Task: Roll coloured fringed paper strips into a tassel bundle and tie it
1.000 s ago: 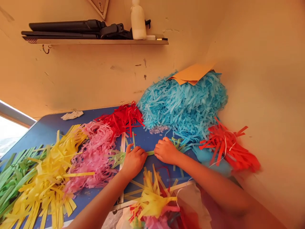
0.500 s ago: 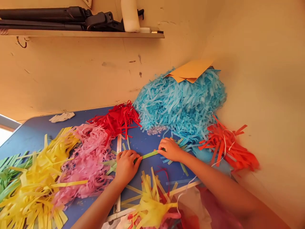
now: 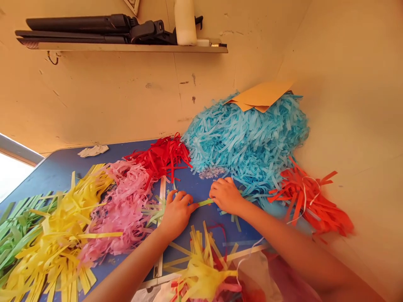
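My left hand (image 3: 176,212) and my right hand (image 3: 226,195) rest on the blue table (image 3: 56,172), each closed on one end of a twisted bundle of light green paper strips (image 3: 204,203). Only a short green stretch shows between the hands. Loose green fringe ends (image 3: 153,212) fan out to the left of my left hand, and a few spread beyond my right hand. A pink paper fringe pile (image 3: 122,209) lies just left of my left hand.
Piles of cut paper fringe crowd the table: yellow (image 3: 59,243), green (image 3: 15,230), red (image 3: 160,157), a big light-blue heap (image 3: 248,134) with tan card (image 3: 261,94) on top, and orange-red (image 3: 311,197). A wall shelf (image 3: 126,47) holds dark tools and a white bottle. A yellow tassel (image 3: 201,264) lies near me.
My two hands have come closer together along the green bundle, so less of it shows between them than half a second ago. The camera has shifted slightly.
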A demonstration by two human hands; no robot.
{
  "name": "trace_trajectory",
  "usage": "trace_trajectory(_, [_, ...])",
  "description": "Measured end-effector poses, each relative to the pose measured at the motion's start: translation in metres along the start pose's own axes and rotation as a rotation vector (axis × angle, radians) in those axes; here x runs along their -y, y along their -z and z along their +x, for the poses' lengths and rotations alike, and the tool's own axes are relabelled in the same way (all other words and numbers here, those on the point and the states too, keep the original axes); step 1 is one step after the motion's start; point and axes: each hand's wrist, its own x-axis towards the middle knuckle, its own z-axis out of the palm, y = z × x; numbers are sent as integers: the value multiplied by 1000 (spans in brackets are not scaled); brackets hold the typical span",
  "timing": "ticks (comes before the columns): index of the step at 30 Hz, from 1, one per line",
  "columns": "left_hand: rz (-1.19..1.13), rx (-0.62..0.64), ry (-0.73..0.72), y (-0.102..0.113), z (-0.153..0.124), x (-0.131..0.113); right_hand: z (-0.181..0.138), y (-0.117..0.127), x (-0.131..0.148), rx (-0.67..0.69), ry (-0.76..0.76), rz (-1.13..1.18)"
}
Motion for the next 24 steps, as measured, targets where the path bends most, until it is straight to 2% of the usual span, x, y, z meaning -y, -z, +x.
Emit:
trace_trajectory(3, [67,-11,-88,-1,0,2,1,5,7,9,201,-33])
trace_trajectory(7, [72,-20,-114,0,4,2,7,1,12,-10,288,-89])
trace_trajectory(14, [96,-119,-103,-7,12,-10,12,-7,15,-94,221,-130])
trace_trajectory(19, [99,-172,-90,-17,5,-11,5,-12,24,-132,210,-137])
trace_trajectory(24, [55,-140,-94,-14,-10,-1,-15,-18,6,-139,157,-60])
